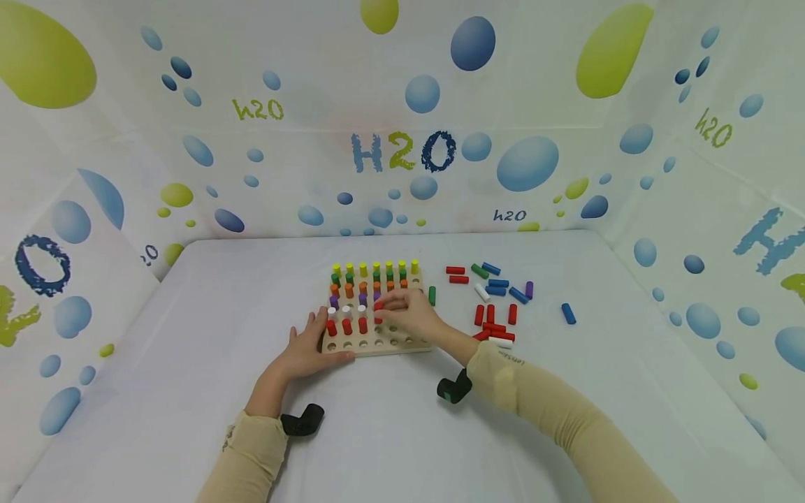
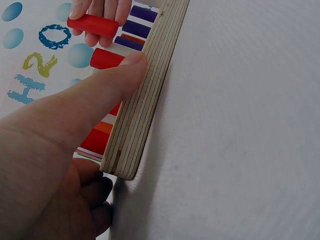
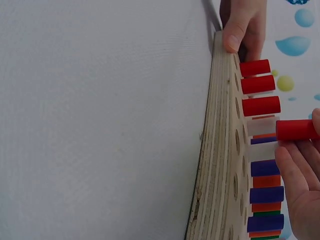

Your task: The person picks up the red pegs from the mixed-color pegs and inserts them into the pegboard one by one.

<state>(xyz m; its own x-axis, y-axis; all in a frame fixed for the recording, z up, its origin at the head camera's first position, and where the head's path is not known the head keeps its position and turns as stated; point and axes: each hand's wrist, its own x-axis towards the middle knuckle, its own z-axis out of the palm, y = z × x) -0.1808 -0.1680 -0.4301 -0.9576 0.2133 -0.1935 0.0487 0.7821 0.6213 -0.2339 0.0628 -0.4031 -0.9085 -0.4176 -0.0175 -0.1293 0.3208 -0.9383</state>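
A wooden pegboard (image 1: 377, 351) lies on the table, with rows of yellow (image 1: 376, 266), green, orange, purple, white (image 1: 346, 312) and red pegs (image 1: 346, 326) upright in it. My left hand (image 1: 307, 355) holds its near left corner, thumb on the front edge and fingers along the left side. Above the board, my right hand (image 1: 411, 313) pinches a red peg (image 3: 295, 130) between thumb and fingers. That peg is apart from the board in both wrist views. In the red row three pegs stand at the left, with open holes to their right. My right hand hides part of the board.
Loose pegs lie right of the board: several red pegs (image 1: 490, 314) and blue pegs (image 1: 496, 291), plus green, white (image 1: 501, 343) and purple ones (image 1: 529, 289). One blue peg (image 1: 569, 314) lies farther right. A green peg (image 1: 432, 295) is close beside the board's right edge.
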